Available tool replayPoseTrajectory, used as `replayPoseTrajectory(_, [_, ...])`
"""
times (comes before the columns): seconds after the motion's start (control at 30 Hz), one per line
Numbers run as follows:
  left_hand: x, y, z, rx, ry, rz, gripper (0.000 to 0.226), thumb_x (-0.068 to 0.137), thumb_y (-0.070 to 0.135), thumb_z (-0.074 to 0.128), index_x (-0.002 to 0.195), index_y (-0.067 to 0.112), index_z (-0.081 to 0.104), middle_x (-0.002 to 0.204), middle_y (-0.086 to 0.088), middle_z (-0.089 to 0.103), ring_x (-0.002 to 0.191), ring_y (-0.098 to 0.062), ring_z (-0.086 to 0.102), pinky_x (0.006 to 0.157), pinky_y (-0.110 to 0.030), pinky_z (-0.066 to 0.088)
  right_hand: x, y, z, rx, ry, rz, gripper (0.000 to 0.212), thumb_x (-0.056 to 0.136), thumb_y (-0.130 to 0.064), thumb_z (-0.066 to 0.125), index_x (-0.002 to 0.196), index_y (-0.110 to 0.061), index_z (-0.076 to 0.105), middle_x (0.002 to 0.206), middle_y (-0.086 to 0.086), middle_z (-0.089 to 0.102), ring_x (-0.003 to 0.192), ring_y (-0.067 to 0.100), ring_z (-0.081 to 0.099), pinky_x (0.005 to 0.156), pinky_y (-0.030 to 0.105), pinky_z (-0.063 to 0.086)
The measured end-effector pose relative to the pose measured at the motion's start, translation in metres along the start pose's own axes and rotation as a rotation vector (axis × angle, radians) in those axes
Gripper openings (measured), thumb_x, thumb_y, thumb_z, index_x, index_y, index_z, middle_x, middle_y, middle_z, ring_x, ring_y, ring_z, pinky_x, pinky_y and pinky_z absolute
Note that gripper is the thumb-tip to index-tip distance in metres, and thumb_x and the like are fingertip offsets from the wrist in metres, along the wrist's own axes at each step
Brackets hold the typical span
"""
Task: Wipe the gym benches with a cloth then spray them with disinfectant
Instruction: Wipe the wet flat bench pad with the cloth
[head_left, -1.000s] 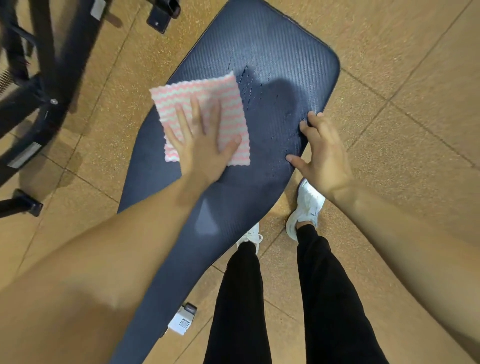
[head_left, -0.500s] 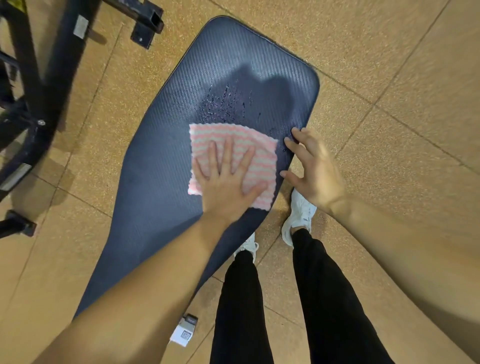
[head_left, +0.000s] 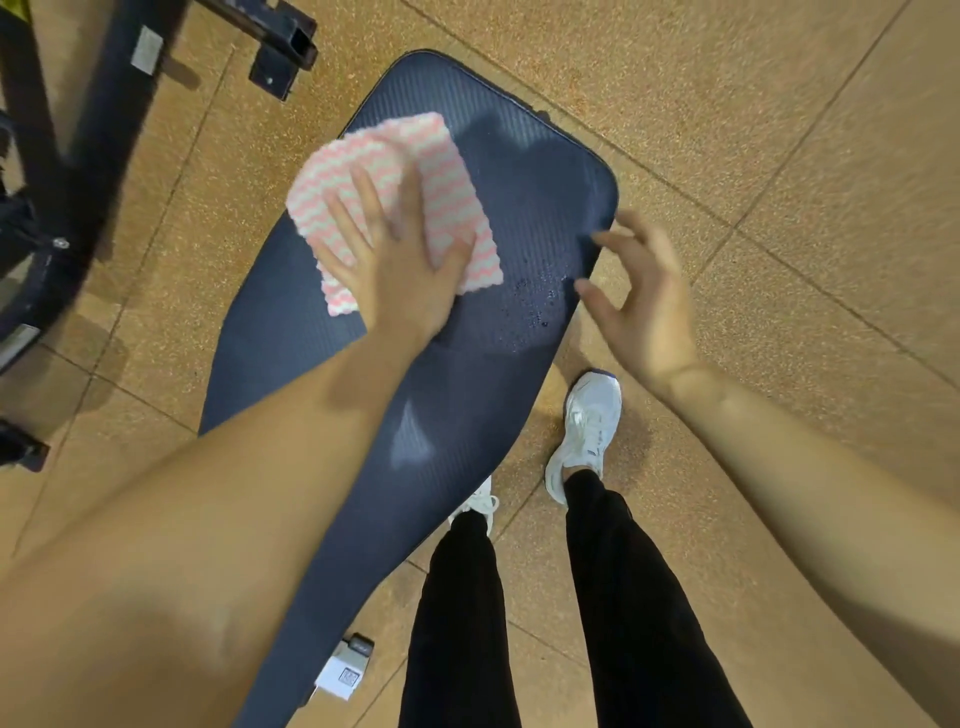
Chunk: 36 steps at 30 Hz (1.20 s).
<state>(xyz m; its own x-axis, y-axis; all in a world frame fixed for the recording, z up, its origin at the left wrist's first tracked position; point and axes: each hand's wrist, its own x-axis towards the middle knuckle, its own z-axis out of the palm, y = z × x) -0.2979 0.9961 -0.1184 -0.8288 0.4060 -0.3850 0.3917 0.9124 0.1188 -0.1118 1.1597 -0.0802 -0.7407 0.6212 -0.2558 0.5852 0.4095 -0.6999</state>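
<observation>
Pressing flat with fingers spread, my left hand (head_left: 400, 270) pins the pink-and-white striped cloth (head_left: 395, 202) against the dark blue bench pad (head_left: 467, 405), near the pad's far rounded end. Beyond my fingertips the cloth reaches toward that end; droplets (head_left: 540, 301) bead on the pad just right of my palm. My right hand (head_left: 644, 306) hangs open and empty, fingers curled, at the pad's right edge; I cannot tell whether it touches. Black metal framing (head_left: 78, 156) stands left of the cloth.
</observation>
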Motion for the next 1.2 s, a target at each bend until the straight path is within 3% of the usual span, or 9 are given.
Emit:
replayPoseTrajectory(0.07, [-0.022, 0.006, 0.011, 0.027, -0.036, 0.116, 0.087, 0.094, 0.077, 0.033, 0.166, 0.039, 0.003, 0.175, -0.011, -0.008, 0.159, -0.045, -0.011, 0.119, -0.076, -0.002, 0.026, 0.005, -0.005, -0.021, 0.032, 0.021, 0.049, 0.091, -0.022, 0.073, 0.137, -0.009, 0.059, 0.152, 0.01, 0.045, 0.144, 0.025, 0.039, 0.12, 0.034, 0.031])
replayPoseTrajectory(0.2, [-0.072, 0.019, 0.033, 0.1, -0.067, 0.263, 0.09, 0.094, 0.084, 0.025, 0.167, 0.037, 0.003, 0.175, -0.013, -0.007, 0.159, -0.044, -0.009, 0.123, -0.071, -0.001, 0.058, 0.015, -0.004, -0.046, -0.008, 0.036, 0.057, 0.091, -0.02, 0.073, 0.143, -0.008, 0.054, 0.146, 0.009, 0.054, 0.135, 0.023, 0.049, 0.111, 0.012, 0.027])
replayPoseTrajectory(0.33, [-0.099, 0.032, 0.045, 0.14, -0.081, 0.292, 0.093, 0.092, 0.087, 0.021, 0.167, 0.037, 0.001, 0.175, -0.016, -0.009, 0.159, -0.046, -0.01, 0.123, -0.072, -0.001, 0.062, 0.01, -0.002, 0.093, -0.023, 0.126, 0.057, 0.088, -0.011, 0.075, 0.141, -0.011, 0.058, 0.135, 0.004, 0.062, 0.117, 0.02, 0.062, 0.104, 0.035, 0.051])
replayPoseTrajectory(0.53, [-0.04, 0.037, 0.026, 0.102, 0.05, 0.252, 0.084, 0.093, 0.084, 0.03, 0.165, 0.043, 0.018, 0.176, -0.011, 0.007, 0.159, -0.047, 0.003, 0.12, -0.064, -0.014, 0.071, 0.009, -0.014, 0.124, -0.087, 0.176, 0.051, 0.089, -0.011, 0.075, 0.138, -0.013, 0.061, 0.131, -0.002, 0.063, 0.106, 0.014, 0.064, 0.096, 0.025, 0.053])
replayPoseTrajectory(0.7, [0.053, 0.029, -0.012, 0.044, 0.071, 0.02, 0.08, 0.091, 0.083, 0.029, 0.162, 0.05, 0.015, 0.176, -0.002, 0.002, 0.159, -0.046, -0.002, 0.117, -0.079, 0.002, 0.073, 0.011, -0.014, 0.146, -0.078, 0.215, 0.051, 0.087, -0.015, 0.078, 0.136, -0.019, 0.062, 0.129, -0.008, 0.064, 0.103, 0.01, 0.066, 0.096, 0.033, 0.056])
replayPoseTrajectory(0.87, [0.082, 0.036, -0.023, 0.035, 0.054, -0.048, 0.08, 0.095, 0.077, 0.031, 0.165, 0.045, 0.005, 0.176, -0.002, -0.004, 0.159, -0.047, -0.005, 0.116, -0.081, 0.001, 0.072, 0.009, -0.013, 0.198, -0.078, 0.25, 0.051, 0.088, -0.012, 0.077, 0.136, -0.019, 0.062, 0.135, -0.008, 0.064, 0.105, 0.009, 0.066, 0.098, 0.034, 0.055])
replayPoseTrajectory(1.03, [0.06, 0.061, -0.014, 0.072, 0.047, 0.134, 0.077, 0.098, 0.072, 0.03, 0.166, 0.042, 0.01, 0.176, -0.005, -0.002, 0.158, -0.051, -0.006, 0.117, -0.08, -0.002, 0.073, 0.011, -0.011, 0.237, -0.081, 0.273, 0.049, 0.086, -0.01, 0.078, 0.133, -0.016, 0.064, 0.131, -0.008, 0.066, 0.102, 0.014, 0.068, 0.095, 0.038, 0.057])
replayPoseTrajectory(1.2, [0.028, 0.087, 0.006, 0.134, 0.019, 0.279, 0.079, 0.098, 0.076, 0.027, 0.166, 0.042, 0.008, 0.176, -0.008, -0.003, 0.158, -0.05, -0.006, 0.119, -0.077, -0.002, 0.072, 0.007, -0.013, 0.305, -0.084, 0.312, 0.048, 0.087, -0.004, 0.077, 0.133, -0.013, 0.064, 0.129, -0.006, 0.066, 0.102, 0.009, 0.068, 0.095, 0.029, 0.057])
